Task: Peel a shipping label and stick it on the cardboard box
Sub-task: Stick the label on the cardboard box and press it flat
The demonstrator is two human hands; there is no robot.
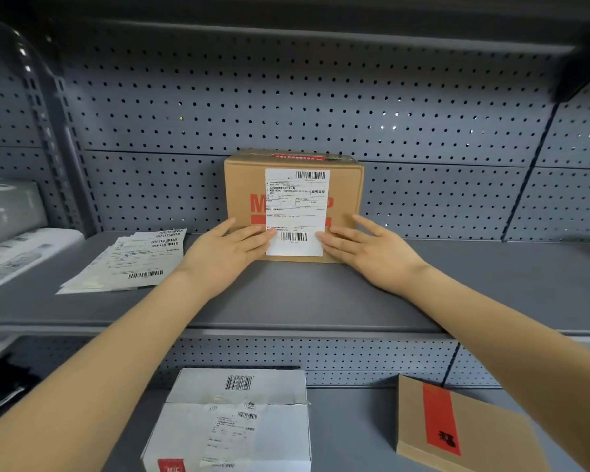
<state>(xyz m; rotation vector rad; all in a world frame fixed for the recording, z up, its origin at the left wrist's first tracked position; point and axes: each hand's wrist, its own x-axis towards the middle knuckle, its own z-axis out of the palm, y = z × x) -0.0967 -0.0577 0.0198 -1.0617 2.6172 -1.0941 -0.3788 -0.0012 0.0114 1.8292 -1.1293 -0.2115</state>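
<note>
The cardboard box (pixel 242 185) stands on the grey shelf (pixel 321 294) against the pegboard; the shipping label (pixel 295 212) lies flat on its front face; the left hand (pixel 225 248) and right hand (pixel 372 248), both open-palmed, press fingertips on the label's lower side edges.

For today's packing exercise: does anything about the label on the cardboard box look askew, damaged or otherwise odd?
The shipping label sits nearly straight and flat on the cardboard box, but it covers the middle of the box's red printed lettering, and its bottom edge reaches the box's base. The left hand and right hand press its lower corners.
</note>
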